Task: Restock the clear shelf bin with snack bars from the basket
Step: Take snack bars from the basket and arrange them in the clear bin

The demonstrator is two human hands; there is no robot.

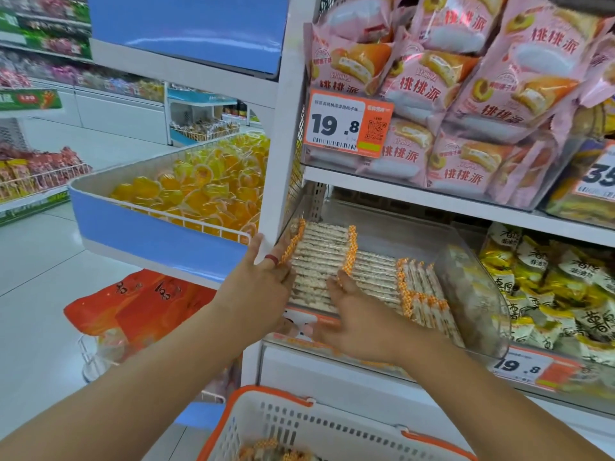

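Observation:
A clear shelf bin [466,271] on the middle shelf holds rows of snack bars [322,257] in clear wrappers with orange checked ends. My left hand [263,281] lies against the left end of the stacked row, fingers straight, a red ring on one finger. On the right end of the same row my right hand [356,311] presses with its fingers extended. More bars [422,294] stand on edge to the right inside the bin. A white basket [299,427] with orange rim sits at the bottom of the view, a few bars [273,452] visible inside.
Pink cake packets [466,94] fill the shelf above, behind a 19.8 price tag [346,123]. Yellow-and-white snack packs [549,287] sit right of the bin. To the left hangs a blue-fronted wire tray of yellow jelly cups [199,191], with orange bags [139,304] below it.

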